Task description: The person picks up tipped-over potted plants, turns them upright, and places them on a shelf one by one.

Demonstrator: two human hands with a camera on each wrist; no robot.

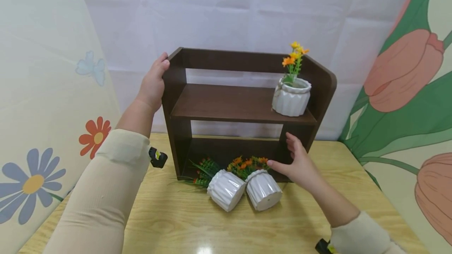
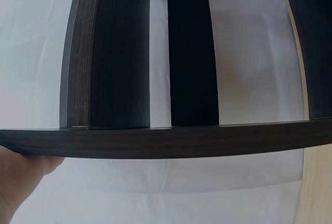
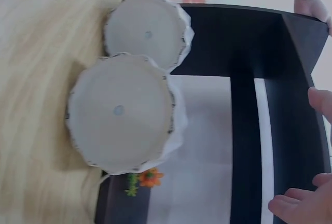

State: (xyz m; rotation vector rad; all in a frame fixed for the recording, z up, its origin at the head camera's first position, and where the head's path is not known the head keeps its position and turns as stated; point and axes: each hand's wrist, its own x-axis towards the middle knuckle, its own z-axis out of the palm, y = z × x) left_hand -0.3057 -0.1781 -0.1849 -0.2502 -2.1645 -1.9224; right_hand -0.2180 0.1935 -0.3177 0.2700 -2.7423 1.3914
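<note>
A dark brown two-tier wooden shelf stands on the table. My left hand holds the upper back edge of its left side panel; in the left wrist view part of that hand shows outside the panel. My right hand, fingers spread and holding nothing, is before the lower right compartment. Its thumb is close to the orange flowers of a tipped white ribbed pot. Beside that lies another tipped white pot with grassy leaves and small red flowers.
An upright white pot with yellow-orange flowers stands at the right end of the upper tier. Behind the shelf hangs a white cloth. The wooden table extends in front, with flower-patterned panels on both sides.
</note>
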